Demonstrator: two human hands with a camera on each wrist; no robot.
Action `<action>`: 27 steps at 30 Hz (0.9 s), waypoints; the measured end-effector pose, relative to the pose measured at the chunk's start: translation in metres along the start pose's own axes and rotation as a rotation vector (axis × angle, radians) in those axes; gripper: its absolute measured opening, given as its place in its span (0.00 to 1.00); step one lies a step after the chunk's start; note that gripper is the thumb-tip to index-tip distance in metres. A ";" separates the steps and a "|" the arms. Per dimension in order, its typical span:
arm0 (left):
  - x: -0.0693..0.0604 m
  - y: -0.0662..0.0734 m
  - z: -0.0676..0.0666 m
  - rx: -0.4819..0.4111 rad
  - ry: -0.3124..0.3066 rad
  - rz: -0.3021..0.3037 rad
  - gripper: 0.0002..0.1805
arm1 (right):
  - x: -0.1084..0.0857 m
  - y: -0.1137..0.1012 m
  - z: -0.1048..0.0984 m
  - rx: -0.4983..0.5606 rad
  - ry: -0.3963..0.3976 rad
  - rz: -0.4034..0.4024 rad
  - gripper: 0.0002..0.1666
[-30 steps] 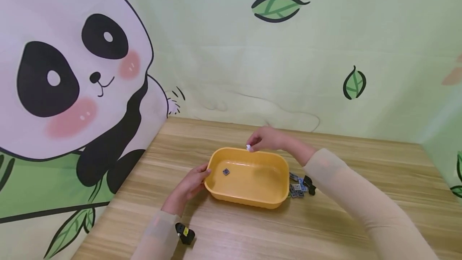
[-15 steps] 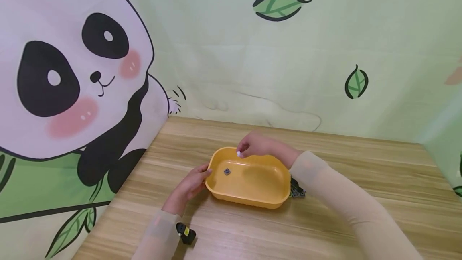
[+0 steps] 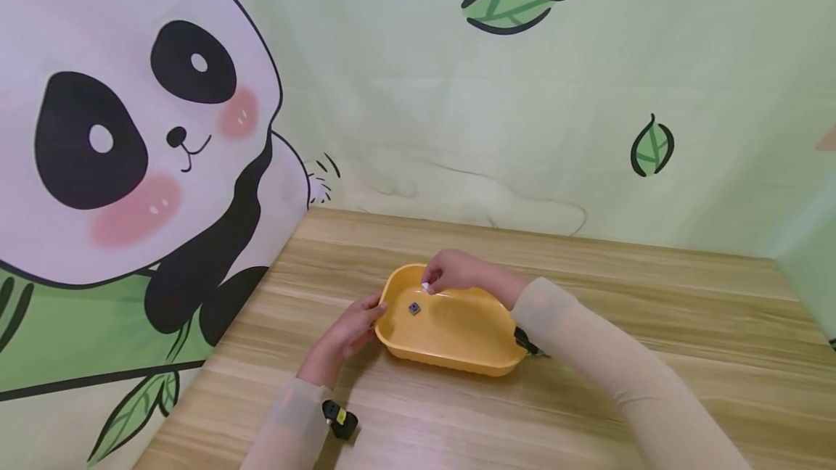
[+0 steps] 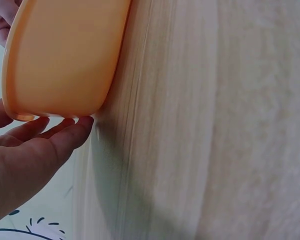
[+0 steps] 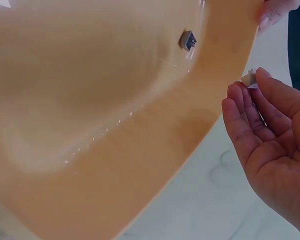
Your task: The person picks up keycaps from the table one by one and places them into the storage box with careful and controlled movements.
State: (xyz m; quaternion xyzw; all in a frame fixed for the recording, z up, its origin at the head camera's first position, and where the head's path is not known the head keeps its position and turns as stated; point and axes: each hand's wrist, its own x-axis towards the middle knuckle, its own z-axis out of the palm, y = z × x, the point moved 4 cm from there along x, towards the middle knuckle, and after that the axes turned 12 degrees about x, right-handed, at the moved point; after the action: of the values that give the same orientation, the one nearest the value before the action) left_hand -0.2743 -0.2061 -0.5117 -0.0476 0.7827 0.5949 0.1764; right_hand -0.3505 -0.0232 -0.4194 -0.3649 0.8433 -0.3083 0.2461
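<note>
A yellow plastic tub (image 3: 457, 336) sits on the wooden table. My left hand (image 3: 353, 325) grips its left end, thumb over the rim and fingers against the outer wall, as the left wrist view shows. Between thumb and fingertips, my right hand (image 3: 456, 271) pinches a small white toy brick (image 5: 250, 80). In the head view that hand is over the tub's far side, near the left corner. One small dark grey toy brick (image 3: 414, 308) lies on the tub floor at the left, seen closer in the right wrist view.
Just right of the tub, the right sleeve (image 3: 588, 339) mostly hides some loose pieces. A black device (image 3: 340, 420) is at the left wrist. Behind the wooden table (image 3: 686, 296) stands a pale green wall covering (image 3: 392, 78) with a panda print.
My right hand has carried the white toy brick leftward and lower, from the far rim to over the tub. The right sleeve now covers most loose pieces. My left hand keeps its grip.
</note>
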 end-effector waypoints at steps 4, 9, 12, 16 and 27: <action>0.000 -0.001 0.001 -0.003 0.007 0.002 0.29 | 0.005 0.004 0.005 -0.023 -0.018 0.015 0.13; 0.000 -0.001 0.000 -0.008 0.013 0.004 0.29 | 0.011 0.010 0.013 -0.018 -0.036 0.077 0.14; 0.000 -0.001 0.000 -0.012 0.013 0.005 0.29 | 0.013 0.012 0.016 -0.024 -0.036 0.100 0.14; 0.000 0.000 0.001 -0.014 0.009 0.014 0.30 | 0.014 0.012 0.020 -0.030 -0.036 0.106 0.13; 0.000 0.001 0.001 -0.022 0.007 0.024 0.30 | 0.014 0.012 0.024 -0.077 -0.053 0.100 0.11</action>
State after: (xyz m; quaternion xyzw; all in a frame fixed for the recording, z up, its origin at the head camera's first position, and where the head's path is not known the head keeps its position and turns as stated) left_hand -0.2745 -0.2048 -0.5116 -0.0421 0.7772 0.6055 0.1659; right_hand -0.3495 -0.0355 -0.4472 -0.3396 0.8650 -0.2530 0.2692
